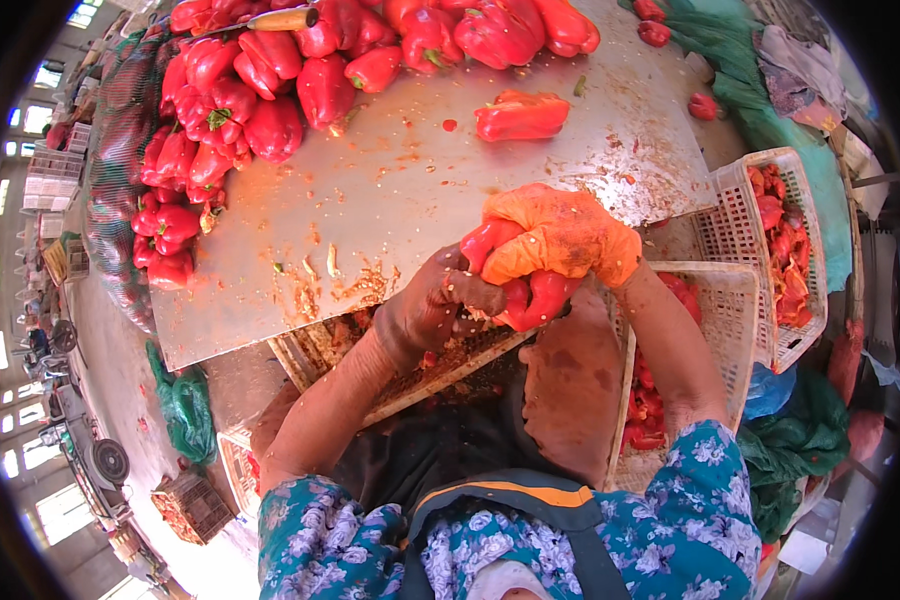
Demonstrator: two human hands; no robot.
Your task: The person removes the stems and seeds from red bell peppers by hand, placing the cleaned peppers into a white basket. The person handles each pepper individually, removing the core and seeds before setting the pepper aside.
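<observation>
A red bell pepper (544,300) is held between both hands above the near edge of the metal table (390,180). My right hand (562,232), in a stained orange glove, is closed around its top and side. My left hand (450,296), in a dark, wet, seed-flecked glove, grips its lower left side; the fingertips are partly hidden. One orange-red pepper (523,116) lies apart on the table beyond my hands. Many red bell peppers (270,127) are heaped at the back left, with a wooden-handled knife (281,19) resting on them.
A plastic crate (420,382) with scraps sits under the table's near edge. Crates of red pepper pieces stand at the right, one nearer (720,300) and one farther (765,255). Full mesh sacks (120,172) line the left edge. Green netting (795,450) lies at the right.
</observation>
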